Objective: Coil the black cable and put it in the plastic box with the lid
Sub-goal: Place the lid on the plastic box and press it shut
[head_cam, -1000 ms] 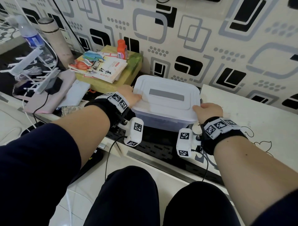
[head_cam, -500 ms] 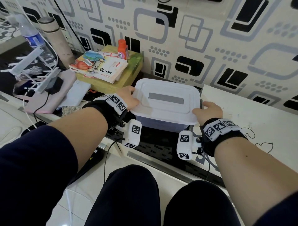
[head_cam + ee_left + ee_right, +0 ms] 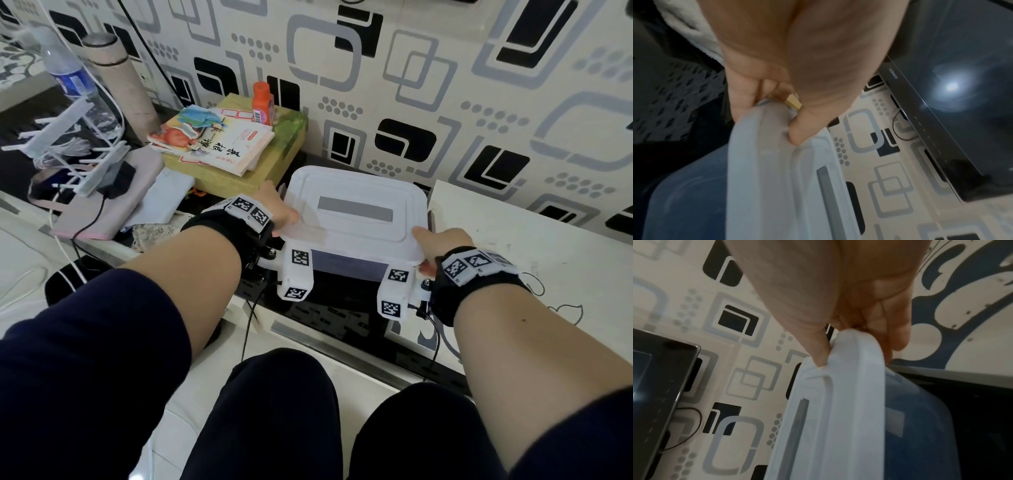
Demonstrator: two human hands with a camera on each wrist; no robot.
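Plastic box (image 3: 349, 265) on the dark tabletop (image 3: 329, 308); its white lid (image 3: 356, 209) is pinched at opposite edges by the left hand (image 3: 279, 210) and right hand (image 3: 442, 240).

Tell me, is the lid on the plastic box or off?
On, covering the box. Both hands pinch the lid at its near corners, left hand and right hand. Whether it is sealed, cannot tell.
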